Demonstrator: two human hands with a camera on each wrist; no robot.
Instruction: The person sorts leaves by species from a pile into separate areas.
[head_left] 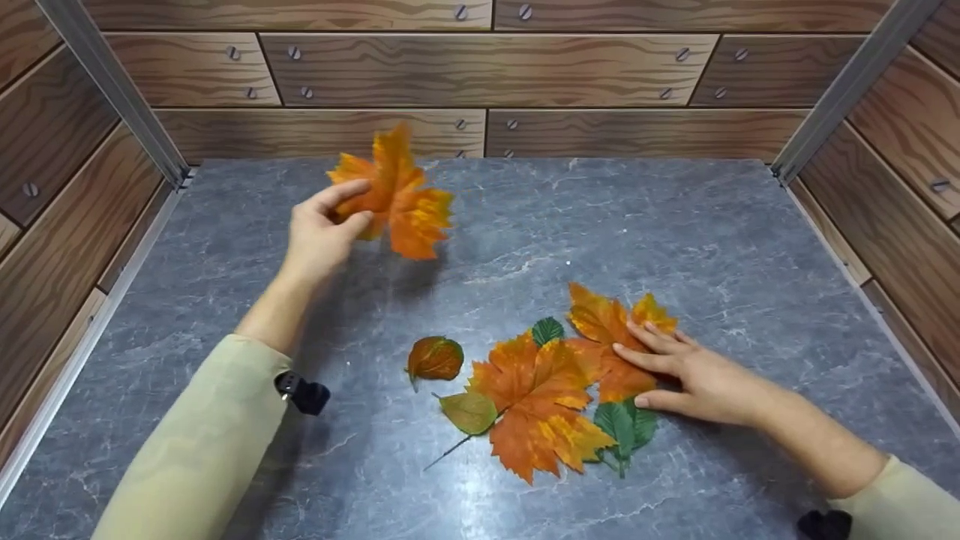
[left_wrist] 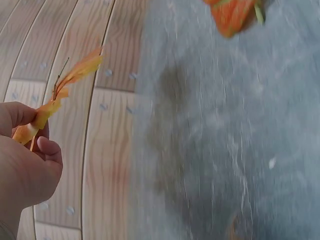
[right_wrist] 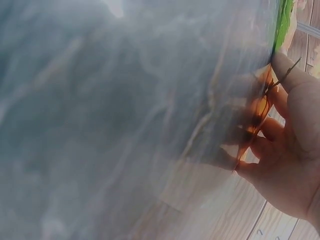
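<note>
My left hand (head_left: 319, 229) pinches an orange-yellow maple leaf (head_left: 405, 206) between thumb and fingers, held up over the far left part of the table. The left wrist view shows this leaf (left_wrist: 80, 70) edge-on, rising from the fingertips. At the right, my right hand (head_left: 701, 379) rests with spread fingers on a second orange maple leaf (head_left: 600, 319), partly covering it. Beside that lies a third, larger maple leaf (head_left: 536, 405), its dark stem pointing toward the lower left. Green leaves (head_left: 619, 427) stick out below the right hand's leaf.
A small dark green leaf (head_left: 547, 330) peeks out behind the large one. Left of the pile are a brown-red leaf (head_left: 436, 358) and a yellow-green leaf (head_left: 469, 412). Wood-patterned walls (head_left: 487, 71) border the grey marbled table (head_left: 712, 240) at the back and sides.
</note>
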